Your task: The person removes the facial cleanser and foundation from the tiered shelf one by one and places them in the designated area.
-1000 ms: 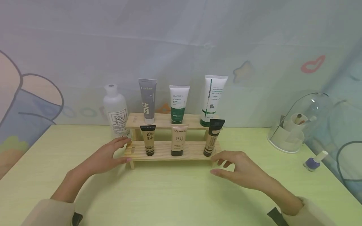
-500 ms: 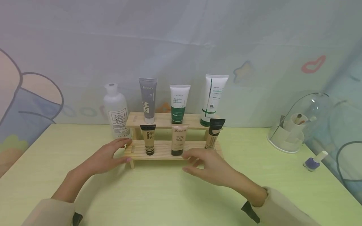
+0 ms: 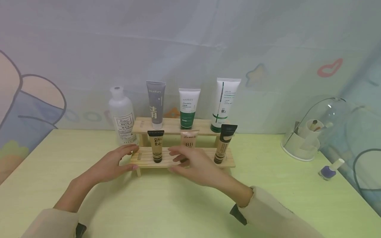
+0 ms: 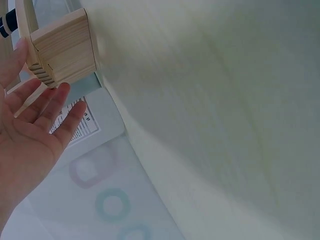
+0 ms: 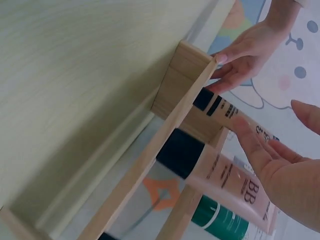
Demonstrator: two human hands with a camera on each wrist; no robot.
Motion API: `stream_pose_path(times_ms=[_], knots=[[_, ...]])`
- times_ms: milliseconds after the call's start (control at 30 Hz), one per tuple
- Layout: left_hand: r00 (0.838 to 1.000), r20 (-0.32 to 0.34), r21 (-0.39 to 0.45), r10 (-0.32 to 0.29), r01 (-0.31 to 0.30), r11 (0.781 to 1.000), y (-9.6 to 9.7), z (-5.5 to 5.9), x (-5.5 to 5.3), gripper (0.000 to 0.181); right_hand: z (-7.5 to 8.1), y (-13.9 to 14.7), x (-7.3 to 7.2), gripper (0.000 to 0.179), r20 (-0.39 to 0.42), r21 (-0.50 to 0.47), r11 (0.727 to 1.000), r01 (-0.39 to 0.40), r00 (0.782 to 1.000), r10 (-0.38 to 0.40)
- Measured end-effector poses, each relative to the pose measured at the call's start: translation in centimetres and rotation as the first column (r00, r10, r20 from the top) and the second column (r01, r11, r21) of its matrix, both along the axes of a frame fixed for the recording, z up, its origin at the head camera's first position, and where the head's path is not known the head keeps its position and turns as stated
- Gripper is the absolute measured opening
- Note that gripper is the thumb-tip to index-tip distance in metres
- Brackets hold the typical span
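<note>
In the head view, my left hand [image 3: 111, 164] holds the left end of a two-tier wooden rack [image 3: 205, 155], thumb at the lower shelf's front edge and fingers behind. My right hand [image 3: 196, 165] reaches across the lower shelf with thumb and fingers parted, grasping nothing. It hides the lower part of a beige BB cream tube [image 3: 189, 136]. Just left of those fingers a gold tube with black ends [image 3: 157, 147] stands upright; in the right wrist view a fingertip overlaps this gold tube [image 5: 225, 111], contact unclear. A black-capped brown tube [image 3: 224, 145] leans slightly at the right.
On the upper shelf stand a grey tube [image 3: 156, 104], a white-and-green tube [image 3: 189, 105] and a taller white tube [image 3: 225, 102]. A white bottle [image 3: 122, 115] is behind my left hand. Far right are a domed brush holder [image 3: 302, 142] and purple nail polish [image 3: 328, 172].
My right hand has moved left along the front of the rack, from its right end past the brown tube to before the BB cream. The left hand has stayed at the rack's left end.
</note>
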State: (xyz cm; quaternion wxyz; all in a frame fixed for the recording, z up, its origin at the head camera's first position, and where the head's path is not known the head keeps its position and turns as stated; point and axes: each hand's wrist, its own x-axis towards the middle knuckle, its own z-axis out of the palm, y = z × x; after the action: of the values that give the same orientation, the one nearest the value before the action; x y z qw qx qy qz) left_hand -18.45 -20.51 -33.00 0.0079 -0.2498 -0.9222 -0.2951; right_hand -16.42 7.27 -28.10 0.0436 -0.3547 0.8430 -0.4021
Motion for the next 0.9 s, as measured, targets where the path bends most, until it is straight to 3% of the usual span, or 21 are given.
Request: stream_pose_path(times_ms=[533, 900], knots=[[1.0, 0.012, -0.001, 0.005, -0.005, 1.0, -0.1, -0.1, 0.0, 0.059, -2.4, -4.3, -1.5, 0.045, 0.085, -0.144, 0.963, 0.227, 0.972, -0.217], [1.0, 0.011, -0.004, 0.005, -0.005, 1.0, 0.0, -0.1, 0.0, 0.058, -3.3, -5.8, -2.1, 0.043, 0.06, -0.164, 0.945, 0.283, 0.959, -0.276]])
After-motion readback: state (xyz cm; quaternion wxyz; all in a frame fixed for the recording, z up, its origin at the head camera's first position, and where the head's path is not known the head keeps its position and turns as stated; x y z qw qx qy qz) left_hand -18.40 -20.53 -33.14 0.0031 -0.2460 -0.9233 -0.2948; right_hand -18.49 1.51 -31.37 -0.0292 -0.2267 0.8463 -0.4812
